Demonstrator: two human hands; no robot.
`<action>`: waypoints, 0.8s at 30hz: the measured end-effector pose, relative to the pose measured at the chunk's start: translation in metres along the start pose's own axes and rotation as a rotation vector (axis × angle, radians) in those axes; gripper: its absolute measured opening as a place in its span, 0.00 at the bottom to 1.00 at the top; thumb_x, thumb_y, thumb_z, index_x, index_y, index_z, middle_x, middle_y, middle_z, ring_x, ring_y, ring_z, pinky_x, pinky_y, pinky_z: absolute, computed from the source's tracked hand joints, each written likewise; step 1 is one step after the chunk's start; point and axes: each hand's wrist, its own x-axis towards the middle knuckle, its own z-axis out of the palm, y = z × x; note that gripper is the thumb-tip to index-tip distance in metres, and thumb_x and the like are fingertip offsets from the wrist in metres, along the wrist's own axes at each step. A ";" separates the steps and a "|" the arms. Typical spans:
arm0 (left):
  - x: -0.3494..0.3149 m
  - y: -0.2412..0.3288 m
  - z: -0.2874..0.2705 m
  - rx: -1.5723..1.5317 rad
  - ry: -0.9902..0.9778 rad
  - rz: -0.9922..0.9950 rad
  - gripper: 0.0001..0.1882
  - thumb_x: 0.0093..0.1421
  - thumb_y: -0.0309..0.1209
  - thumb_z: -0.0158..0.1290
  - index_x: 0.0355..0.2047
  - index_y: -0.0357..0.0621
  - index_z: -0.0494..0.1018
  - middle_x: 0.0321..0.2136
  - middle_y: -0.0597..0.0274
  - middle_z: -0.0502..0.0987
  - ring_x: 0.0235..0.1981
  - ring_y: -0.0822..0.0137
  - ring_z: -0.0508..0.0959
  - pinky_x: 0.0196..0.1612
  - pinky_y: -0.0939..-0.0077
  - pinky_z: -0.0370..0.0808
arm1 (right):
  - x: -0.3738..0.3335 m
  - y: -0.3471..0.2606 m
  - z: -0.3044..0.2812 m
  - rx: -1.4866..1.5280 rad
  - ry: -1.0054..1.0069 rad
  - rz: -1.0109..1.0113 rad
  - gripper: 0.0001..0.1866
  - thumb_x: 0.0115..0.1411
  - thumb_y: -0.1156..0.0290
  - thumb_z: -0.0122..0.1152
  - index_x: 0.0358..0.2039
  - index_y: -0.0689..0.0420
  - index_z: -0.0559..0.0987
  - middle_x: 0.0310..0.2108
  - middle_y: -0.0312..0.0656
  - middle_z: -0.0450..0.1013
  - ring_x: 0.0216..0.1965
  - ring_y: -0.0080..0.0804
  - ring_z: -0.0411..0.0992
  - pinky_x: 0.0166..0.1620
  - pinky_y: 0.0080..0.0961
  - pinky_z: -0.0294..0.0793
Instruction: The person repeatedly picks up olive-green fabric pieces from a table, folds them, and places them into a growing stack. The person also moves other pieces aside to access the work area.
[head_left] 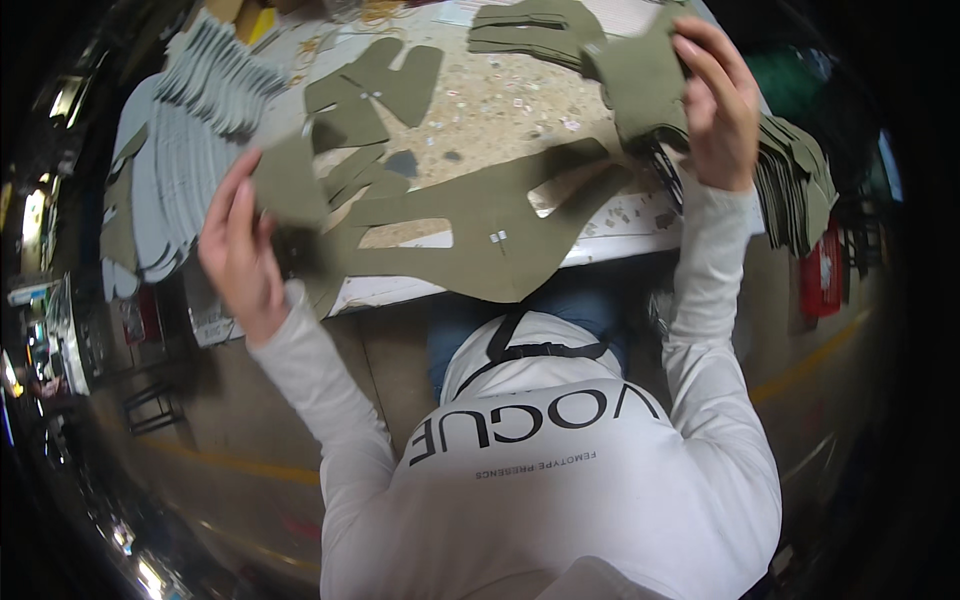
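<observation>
Big olive cutout panel [485, 235] lies flat on worktop [475, 120] betw. both hands, long axis approx. L–R, R end angled away from body; neither hand clearly nearer. L hand [240, 245] pinches edge of small olive pc [290, 180]; R hand [720, 120] grips edge of another olive flap [645, 90], thumb contact unclear. Panel: thin, matte, fabric-like, curved near edge, slot openings, tiny white marks. Grey stack [185, 175], ridged, beyond L hand; dk olive stack [795, 180] just R of R hand.

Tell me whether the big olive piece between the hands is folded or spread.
Spread: the olive piece reaches out wide, the table showing through its cut-outs.
</observation>
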 end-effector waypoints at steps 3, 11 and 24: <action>-0.040 0.017 -0.014 -0.063 0.015 -0.142 0.17 0.66 0.28 0.47 0.49 0.26 0.72 0.47 0.50 0.76 0.46 0.67 0.77 0.49 0.78 0.73 | -0.044 -0.024 -0.051 0.554 0.123 0.597 0.13 0.61 0.72 0.60 0.44 0.64 0.78 0.39 0.37 0.75 0.39 0.20 0.73 0.44 0.14 0.69; -0.077 0.015 0.001 0.112 -0.127 -0.316 0.19 0.63 0.24 0.49 0.51 0.24 0.70 0.44 0.50 0.78 0.37 0.71 0.79 0.43 0.78 0.76 | -0.094 -0.054 -0.033 0.635 -0.058 0.923 0.26 0.57 0.75 0.60 0.57 0.65 0.72 0.52 0.42 0.72 0.44 0.23 0.75 0.49 0.19 0.73; -0.127 -0.054 0.097 0.053 -0.030 -0.434 0.25 0.59 0.14 0.54 0.58 0.26 0.64 0.41 0.56 0.78 0.37 0.76 0.78 0.39 0.84 0.77 | -0.136 -0.084 0.069 0.376 -0.162 0.859 0.27 0.55 0.87 0.61 0.57 0.66 0.72 0.45 0.38 0.64 0.38 0.19 0.75 0.40 0.12 0.77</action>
